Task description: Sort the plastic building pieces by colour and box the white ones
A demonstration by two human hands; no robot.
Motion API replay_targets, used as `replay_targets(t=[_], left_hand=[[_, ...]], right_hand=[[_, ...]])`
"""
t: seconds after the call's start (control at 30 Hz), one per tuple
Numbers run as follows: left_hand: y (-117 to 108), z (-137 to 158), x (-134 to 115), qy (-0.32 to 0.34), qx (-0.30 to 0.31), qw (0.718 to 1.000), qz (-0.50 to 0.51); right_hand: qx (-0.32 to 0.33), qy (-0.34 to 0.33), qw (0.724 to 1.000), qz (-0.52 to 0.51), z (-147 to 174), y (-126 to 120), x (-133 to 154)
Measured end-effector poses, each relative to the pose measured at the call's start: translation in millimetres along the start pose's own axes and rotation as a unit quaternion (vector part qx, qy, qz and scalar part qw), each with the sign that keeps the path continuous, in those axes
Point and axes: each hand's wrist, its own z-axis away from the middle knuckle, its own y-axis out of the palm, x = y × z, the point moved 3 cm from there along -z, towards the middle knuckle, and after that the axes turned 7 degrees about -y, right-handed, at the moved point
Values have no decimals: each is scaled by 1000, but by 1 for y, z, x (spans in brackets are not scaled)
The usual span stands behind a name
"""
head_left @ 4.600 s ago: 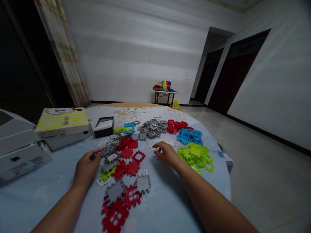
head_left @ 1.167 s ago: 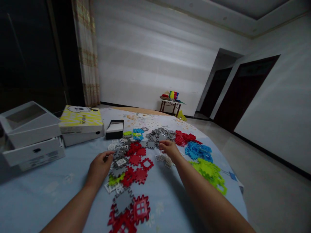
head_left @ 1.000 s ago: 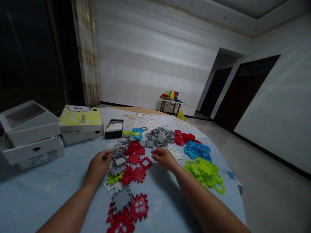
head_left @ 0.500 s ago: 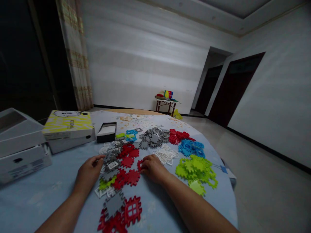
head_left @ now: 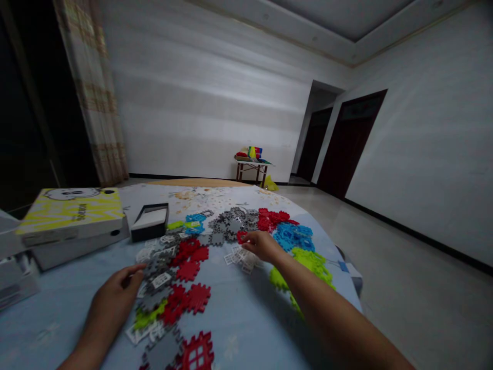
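Observation:
My right hand [head_left: 265, 246] is above the white window-shaped pieces [head_left: 243, 258], its fingertips closed on a red interlocking piece [head_left: 241, 236]. My left hand [head_left: 114, 294] rests at the left edge of the mixed pile, thumb and forefinger apart, beside the grey interlocking pieces [head_left: 156, 267]. Nothing shows in it. Red pieces [head_left: 188, 271] lie along the right side of that pile. Closer to me are a lime green piece [head_left: 148, 314] and a red window-frame piece [head_left: 197, 353].
Sorted heaps hold grey pieces [head_left: 234, 224], red pieces [head_left: 271, 218], blue pieces [head_left: 293, 236] and lime green pieces [head_left: 310, 262], the last partly behind my right forearm. On the left stand a black open box [head_left: 149, 226] and a yellow-and-white box [head_left: 75, 210].
My right hand has lifted a red piece from the mixed pile and carried it away, over the white pieces. My left hand stays by the pile. The view has turned to the right.

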Motion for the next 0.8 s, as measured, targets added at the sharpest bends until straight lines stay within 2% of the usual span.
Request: replay_targets(t=[0.1, 0.23, 0.3, 0.4, 0.57, 0.7, 0.8], left_hand=[[1, -1, 1, -7, 4, 1000, 6], [4, -5, 5, -13, 11, 1000, 8], [5, -6, 8, -5, 11, 1000, 5], [6, -6, 9, 1, 12, 1000, 0], [4, 0, 1, -12, 13, 1000, 13], [2, 5, -6, -8, 10, 999, 32], [2, 8, -8, -5, 8, 999, 34]], right_hand=[[-13, 92, 993, 68, -13, -19, -38], [-91, 166, 976, 105, -29, -45, -74], [-124, 190, 968, 110, -33, -52, -83], [-133, 186, 968, 97, -35, -48, -84], [-90, 112, 989, 46, -29, -17, -52], [-42, 20, 999, -28, -15, 12, -2], [28, -59, 995, -75, 2, 33, 41]])
